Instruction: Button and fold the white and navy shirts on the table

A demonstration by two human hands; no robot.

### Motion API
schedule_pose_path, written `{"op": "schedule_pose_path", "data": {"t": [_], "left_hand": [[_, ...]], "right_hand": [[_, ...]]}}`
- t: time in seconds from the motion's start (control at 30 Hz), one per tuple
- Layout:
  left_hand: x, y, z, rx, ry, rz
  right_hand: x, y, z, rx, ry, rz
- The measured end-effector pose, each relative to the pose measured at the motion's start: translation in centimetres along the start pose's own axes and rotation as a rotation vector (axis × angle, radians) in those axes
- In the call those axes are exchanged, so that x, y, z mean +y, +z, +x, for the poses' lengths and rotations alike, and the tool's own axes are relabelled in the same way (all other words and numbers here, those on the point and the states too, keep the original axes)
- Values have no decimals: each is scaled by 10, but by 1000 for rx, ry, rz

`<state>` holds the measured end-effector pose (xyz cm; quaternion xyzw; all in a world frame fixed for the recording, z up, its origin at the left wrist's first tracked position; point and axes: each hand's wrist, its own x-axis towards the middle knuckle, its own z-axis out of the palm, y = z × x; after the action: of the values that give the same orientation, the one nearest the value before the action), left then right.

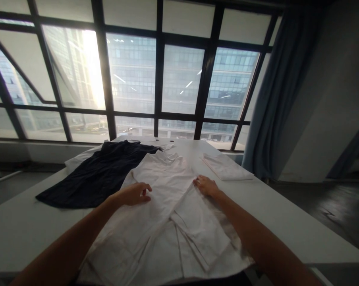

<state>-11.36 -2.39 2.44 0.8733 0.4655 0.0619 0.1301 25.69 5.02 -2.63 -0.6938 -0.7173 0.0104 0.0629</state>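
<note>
The white shirt (164, 174) lies directly between and beneath the person's two hands, spread on the table. Its long axis runs near to far: the collar (167, 157) is at the far end, the hem reaches the near edge of the table. A loose panel (199, 234), possibly a sleeve, lies folded over the near right part of the body, its edge slanting up toward the right hand (207, 186).

The right hand is the nearer to that slanting edge. Its fingertips meet the cloth at the shirt's right side; whether they pinch the fabric or merely press on it cannot be told. The left hand (134, 193) is over the shirt's left side, fingers curved, with a visible gap between thumb and forefinger and nothing gripped between them. Contact of its underside with the cloth cannot be confirmed.

The surface is a white table (286, 226), flat and smooth in appearance. To the left of the shirt lies a dark garment (99, 174), partly over pale cloth (83, 157). To the far right, apart from the shirt, is a folded white garment (227, 167).

Beyond the table stands a dark-framed window wall (132, 73), strongly backlit at left, where one pane is tilted. A blue curtain (271, 115) hangs at right. Lighting indoors is dim, and fine creases are hard to judge.
</note>
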Motion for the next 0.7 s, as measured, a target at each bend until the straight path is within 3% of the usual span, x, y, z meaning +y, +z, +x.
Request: {"op": "schedule_pose_path", "data": {"t": [0.1,0.17,0.27,0.37,0.53,0.6,0.7], "left_hand": [[-5,-3,18,-12,-13,41],[-14,-10,36,48,-82,91],[-41,-20,65,205,-274,176],[-77,-21,86,281,-427,250],[-128,-17,95,183,-542,176],[-137,-21,98,114,-547,121],[-135,-30,108,33,-570,135]], "right_hand": [[-1,-10,25,-19,57,11],[-5,-17,47,-11,85,27],[-10,-20,81,24,114,70],[-5,-14,106,0,141,154],[25,-10,125,-10,173,325],[29,-13,127,-25,219,234],[11,-16,131,30,229,31]]}}
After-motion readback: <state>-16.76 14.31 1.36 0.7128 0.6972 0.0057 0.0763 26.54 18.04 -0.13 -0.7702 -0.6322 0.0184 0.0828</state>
